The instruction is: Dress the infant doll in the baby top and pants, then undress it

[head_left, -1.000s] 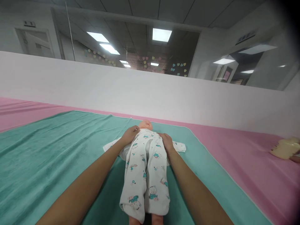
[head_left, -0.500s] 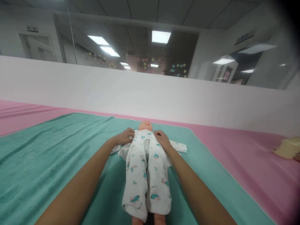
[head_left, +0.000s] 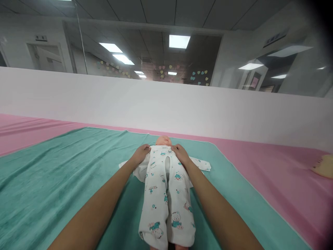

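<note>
A baby doll [head_left: 163, 140] lies on its back, head away from me and feet toward me. White split-crotch baby pants [head_left: 155, 194] with teal and pink animal prints cover its legs and reach up over its trunk. At the waistband's left corner, my left hand [head_left: 141, 153] is closed with the edge pinched in its fingers. My right hand [head_left: 181, 153] pinches the opposite corner. Beneath the pants, a white printed baby shirt [head_left: 202, 163] spreads out, its sleeves stretched to both sides. The doll's arms are hidden.
A teal blanket [head_left: 78, 173] lies under the doll, on top of a pink sheet [head_left: 262, 156]. Behind runs a low white wall [head_left: 156, 107] with glass above. Near the right edge sits a pale yellow object [head_left: 324, 167], partly cut off.
My left hand has shifted from beside the waistband onto its left corner and closed there. The waistband looks pulled straighter. My right hand stays at its corner; the view has shifted slightly.
</note>
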{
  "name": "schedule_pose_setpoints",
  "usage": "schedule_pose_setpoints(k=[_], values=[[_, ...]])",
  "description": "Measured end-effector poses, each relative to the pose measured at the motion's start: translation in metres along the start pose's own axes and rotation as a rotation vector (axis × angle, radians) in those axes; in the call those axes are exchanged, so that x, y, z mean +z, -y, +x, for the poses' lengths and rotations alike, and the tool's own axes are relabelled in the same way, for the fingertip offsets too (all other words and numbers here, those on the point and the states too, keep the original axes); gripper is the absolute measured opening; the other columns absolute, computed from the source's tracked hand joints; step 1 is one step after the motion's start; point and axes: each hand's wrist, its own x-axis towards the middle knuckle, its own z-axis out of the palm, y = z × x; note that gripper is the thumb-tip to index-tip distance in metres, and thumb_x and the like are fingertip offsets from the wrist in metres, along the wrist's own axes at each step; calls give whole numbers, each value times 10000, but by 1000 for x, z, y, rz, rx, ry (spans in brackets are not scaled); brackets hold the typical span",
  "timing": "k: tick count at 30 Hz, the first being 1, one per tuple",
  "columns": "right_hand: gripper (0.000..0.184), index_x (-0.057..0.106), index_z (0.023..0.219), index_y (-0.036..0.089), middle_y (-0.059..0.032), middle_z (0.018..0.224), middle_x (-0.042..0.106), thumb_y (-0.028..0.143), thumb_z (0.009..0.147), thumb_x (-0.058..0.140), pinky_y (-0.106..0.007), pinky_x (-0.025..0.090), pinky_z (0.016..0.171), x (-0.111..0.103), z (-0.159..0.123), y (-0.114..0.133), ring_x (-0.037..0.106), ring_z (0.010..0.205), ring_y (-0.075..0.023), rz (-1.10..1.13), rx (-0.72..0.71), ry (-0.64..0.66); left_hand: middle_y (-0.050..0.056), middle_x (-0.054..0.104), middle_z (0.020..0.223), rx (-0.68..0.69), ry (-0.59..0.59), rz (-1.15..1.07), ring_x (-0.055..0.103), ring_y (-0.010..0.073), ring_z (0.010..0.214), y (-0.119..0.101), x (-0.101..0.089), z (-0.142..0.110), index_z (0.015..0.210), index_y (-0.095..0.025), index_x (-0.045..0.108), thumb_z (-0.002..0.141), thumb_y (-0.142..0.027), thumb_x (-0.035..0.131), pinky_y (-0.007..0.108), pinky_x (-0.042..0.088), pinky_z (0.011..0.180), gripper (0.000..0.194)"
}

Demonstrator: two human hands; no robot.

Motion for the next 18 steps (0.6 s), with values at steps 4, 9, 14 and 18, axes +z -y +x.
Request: schedule_pose_setpoints(k=[4,9,14,18], values=[[258,460,632,204,-5,725,561,444,710,514,-299,362,703,1,3,-13,515,754,-185,19,20,-71,28,613,742,-21,-41,48,543,185,716,0,5,3,773,-187,555,792,-429,379,284,419,644,300],[197,552,775,194,-29,833,617,375,707,509,-300,410,737,6,1,-21,562,801,-185,73,-1,-147,30,625,887,41,-45,84,544,198,875,-6,7,1,809,-192,553,798,-433,397,299,409,792,288],[160,577,813,207,-30,899,639,284,723,468,-307,433,781,7,-4,-27,580,834,-174,79,-71,-169,5,606,970,135,8,217,541,196,893,-9,12,-4,931,-234,523,817,-466,406,308,406,795,284],[187,603,840,207,-35,934,632,250,736,454,-314,428,823,3,-12,-23,573,881,-175,44,-150,-167,8,602,962,125,-14,285,544,200,876,-8,13,-4,954,-243,516,837,-422,381,315,405,780,253]])
